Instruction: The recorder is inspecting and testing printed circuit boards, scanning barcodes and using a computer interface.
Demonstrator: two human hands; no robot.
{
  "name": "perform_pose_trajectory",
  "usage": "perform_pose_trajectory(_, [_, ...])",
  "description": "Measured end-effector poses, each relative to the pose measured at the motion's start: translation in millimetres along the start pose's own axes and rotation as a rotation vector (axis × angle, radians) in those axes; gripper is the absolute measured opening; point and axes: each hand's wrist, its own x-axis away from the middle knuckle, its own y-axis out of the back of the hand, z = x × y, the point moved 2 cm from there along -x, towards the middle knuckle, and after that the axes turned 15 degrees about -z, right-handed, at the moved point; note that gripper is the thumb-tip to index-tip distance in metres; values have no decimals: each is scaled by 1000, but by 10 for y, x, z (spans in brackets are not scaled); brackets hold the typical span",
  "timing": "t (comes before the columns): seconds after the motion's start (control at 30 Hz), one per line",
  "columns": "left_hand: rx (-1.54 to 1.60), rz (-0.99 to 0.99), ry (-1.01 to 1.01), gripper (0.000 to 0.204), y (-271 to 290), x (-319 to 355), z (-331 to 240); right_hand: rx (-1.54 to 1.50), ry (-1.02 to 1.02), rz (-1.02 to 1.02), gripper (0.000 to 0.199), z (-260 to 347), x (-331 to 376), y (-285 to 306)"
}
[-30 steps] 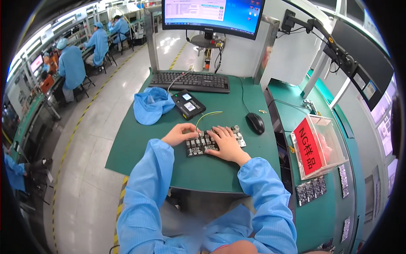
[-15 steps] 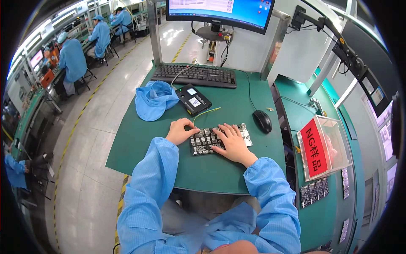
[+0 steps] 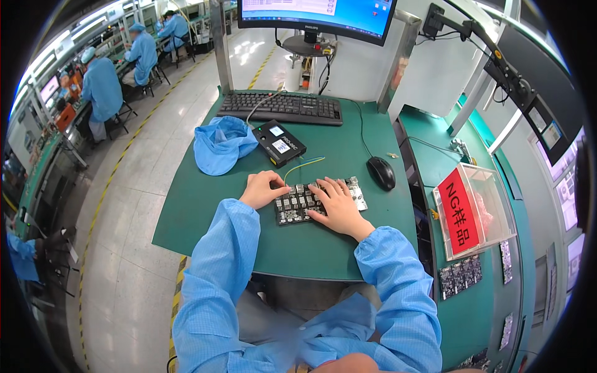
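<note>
A circuit board panel [image 3: 293, 215] with rows of small metal-cased connectors lies flat on the green work table [image 3: 205, 217]. My left hand [image 3: 262, 190] is at the board's far left corner, thumb and forefinger pinched together. A thin yellow-green wire [image 3: 301, 165] runs into that pinch; its tip is hidden by the fingers. Spread over the right part of the board, my right hand [image 3: 339, 208] rests with its fingers stretched out, covering some connectors. Just beyond the board sits a black tester box [image 3: 278, 143] with a small lit display.
A blue cap [image 3: 224, 147] lies left of the box. Behind stand a keyboard [image 3: 283, 109] and a monitor [image 3: 317, 15]; a mouse [image 3: 380, 173] is at the right. On the side bench are a clear bin [image 3: 497, 211] with a red label and more circuit boards [image 3: 461, 277].
The whole view has shifted slightly, so the table and board appear a little further left and up. Both hands keep their places on the board.
</note>
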Motion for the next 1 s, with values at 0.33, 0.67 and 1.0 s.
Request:
perform_pose_trajectory(0.33, [34,67,-12,24,54,-19,-64,-6,-1,-2,58,15,-3,2])
perform_pose_trajectory(0.67, [-54,56,-96,28,64,60,-21,-7,17,-30,58,-2,13,-21])
perform_pose_trajectory(1.0, [-130,-23,-250,19,91,33,-98,-2,13,-28,59,-20,-9,-22])
